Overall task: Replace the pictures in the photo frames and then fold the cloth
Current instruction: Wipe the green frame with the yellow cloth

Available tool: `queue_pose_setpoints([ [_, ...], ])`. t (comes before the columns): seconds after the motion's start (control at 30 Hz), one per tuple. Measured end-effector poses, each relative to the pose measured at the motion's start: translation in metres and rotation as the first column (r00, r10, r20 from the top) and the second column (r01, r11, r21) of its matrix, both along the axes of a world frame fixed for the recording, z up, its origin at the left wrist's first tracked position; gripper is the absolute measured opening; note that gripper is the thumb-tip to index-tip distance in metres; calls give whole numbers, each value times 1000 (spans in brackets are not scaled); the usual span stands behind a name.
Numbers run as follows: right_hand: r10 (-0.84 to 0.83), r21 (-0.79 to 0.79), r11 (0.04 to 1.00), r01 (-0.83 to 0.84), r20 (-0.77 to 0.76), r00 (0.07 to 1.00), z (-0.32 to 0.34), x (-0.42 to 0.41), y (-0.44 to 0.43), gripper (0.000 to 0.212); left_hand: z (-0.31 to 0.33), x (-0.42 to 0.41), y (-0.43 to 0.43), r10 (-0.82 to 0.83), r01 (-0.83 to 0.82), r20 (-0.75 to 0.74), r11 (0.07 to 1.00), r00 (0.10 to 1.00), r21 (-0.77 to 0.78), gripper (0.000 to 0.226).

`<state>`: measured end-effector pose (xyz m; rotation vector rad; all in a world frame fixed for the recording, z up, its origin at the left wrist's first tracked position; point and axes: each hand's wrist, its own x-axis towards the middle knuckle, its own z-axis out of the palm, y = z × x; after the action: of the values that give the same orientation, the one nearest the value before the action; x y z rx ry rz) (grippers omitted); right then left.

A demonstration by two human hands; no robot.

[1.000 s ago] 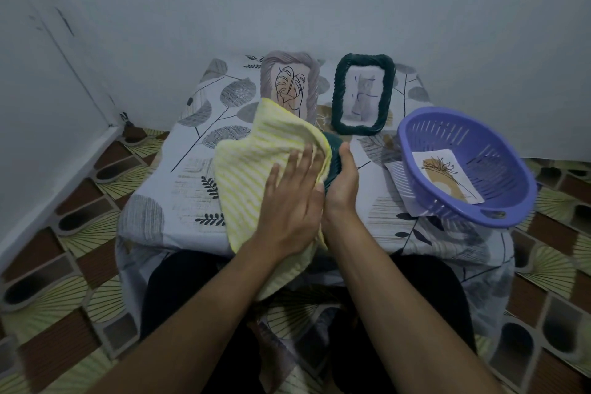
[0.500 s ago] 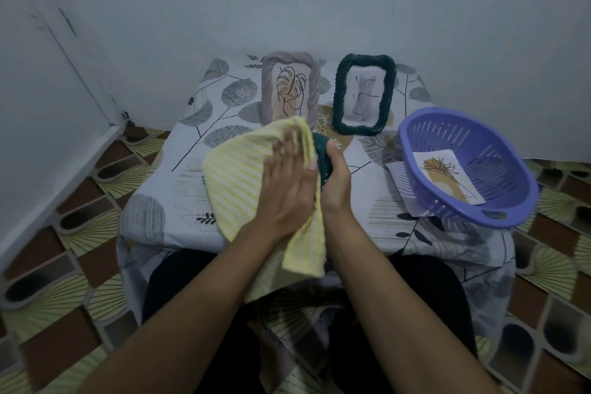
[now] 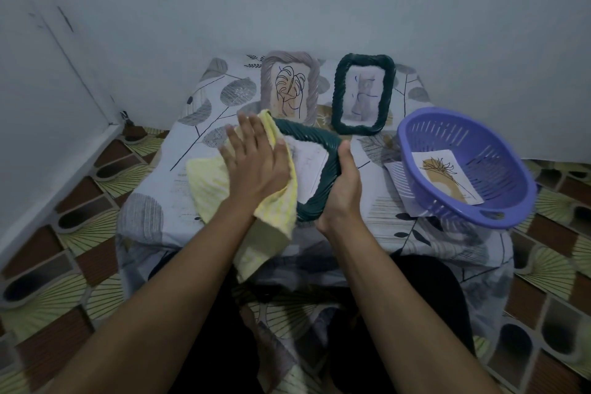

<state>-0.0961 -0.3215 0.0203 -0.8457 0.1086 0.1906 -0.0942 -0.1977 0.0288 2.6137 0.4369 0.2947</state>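
- Head view: a low worktop [image 3: 160, 211] covered with a leaf-print sheet is seen from above, set against a pale wall, with patterned floor tiles [image 3: 48, 265] on either side.
- A dark green held frame [image 3: 315, 201] is tilted above the middle of the worktop, near its front edge; a pale picture is seen inside it.
- The held frame is gripped at its right edge by the right hand [image 3: 343, 189], thumb laid over the rim and fingers curled underneath.
- A yellow cloth [image 3: 211, 192] is pressed onto the left part of the held frame by the left hand [image 3: 256, 166]. Its fingers [image 3: 248, 131] are straight and spread, grasping nothing.
- The cloth is draped over the frame's left side, and one end hangs past the worktop's front edge.
- A mauve frame [image 3: 289, 86] with a leaf line drawing is stood at the back of the worktop.
- A rear green frame [image 3: 363, 94] with a faint grey picture is stood just beside it, to the right.
- A purple basket [image 3: 511, 150] is set at the right side of the worktop, tilted; a card [image 3: 447, 179] with a plant drawing lies inside.
- A paper [image 3: 395, 169] is partly covered by the basket's left edge.
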Motion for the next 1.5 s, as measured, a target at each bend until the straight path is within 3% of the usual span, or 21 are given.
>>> queue_pose_setpoints([
  [0.1, -27, -43, 999, 28, 16, 1000, 5, 1, 5, 45, 6, -9, -22, -206, 212, 92, 976, 974, -54, 82],
  [0.2, -76, -145, 986, 86, 77, 994, 13, 8, -3, 38, -3, -32, -34, -502, 510, 231, 860, 833, 29, 72],
  [0.3, -52, -107, 993, 54, 27, 998, 15, 11, -11, 40, -14, -40, -27, -658, 649, 253, 750, 709, 131, 62],
  [0.37, -35, -55, 998, 35, -6, 999, 11, 13, -13, 46, -19, -36, -14, -652, 621, 192, 757, 733, 202, 60],
  [0.43, -4, -5, 1000, 4, -19, 1000, 8, 13, -14, 57, -24, -28, 5, -529, 493, 110, 834, 841, 247, 59],
  [0.53, 48, 50, 998, -47, -28, 998, 7, 8, -12, 65, -23, -15, 26, -269, 263, 22, 954, 963, 146, 58],
  [0.67, 44, 60, 997, -44, -5, 999, 11, 2, 0, 64, -5, 5, 19, -47, 48, -29, 998, 998, 30, 66],
  [0.73, 15, 63, 998, -16, 20, 1000, 12, 1, 6, 62, 4, 5, 4, -91, 90, -23, 996, 996, -17, 76],
  [0.8, -27, 25, 999, 26, 25, 999, 12, 4, 6, 54, 5, -6, -12, -252, 255, 56, 966, 966, -45, 76],
  [0.9, -45, -18, 999, 46, 46, 998, 15, 11, -3, 49, -6, -29, -19, -548, 544, 216, 835, 808, 84, 65],
  [1.0, -11, 9, 1000, 10, 9, 1000, 16, 12, -15, 55, -27, -34, -3, -701, 663, 197, 712, 685, 232, 61],
  [1.07, 11, 33, 999, -11, -6, 1000, 15, 12, -21, 59, -35, -32, 14, -653, 609, 173, 753, 737, 250, 58],
  [1.17, 73, 67, 995, -70, -35, 997, 20, 7, -28, 60, -34, -21, 36, -390, 364, 87, 906, 917, 217, 56],
  [1.27, 72, 101, 992, -70, -20, 997, 25, 3, -25, 56, -19, -8, 36, -205, 210, -45, 954, 978, 214, 61],
  [1.37, -6, 83, 997, 9, -34, 999, 25, 3, -12, 57, -4, -11, 8, -258, 258, -23, 954, 966, 154, 62],
  [1.5, -72, 95, 993, 74, -22, 997, 20, 10, -12, 54, -2, -26, -25, -499, 485, 66, 860, 864, 157, 70],
])
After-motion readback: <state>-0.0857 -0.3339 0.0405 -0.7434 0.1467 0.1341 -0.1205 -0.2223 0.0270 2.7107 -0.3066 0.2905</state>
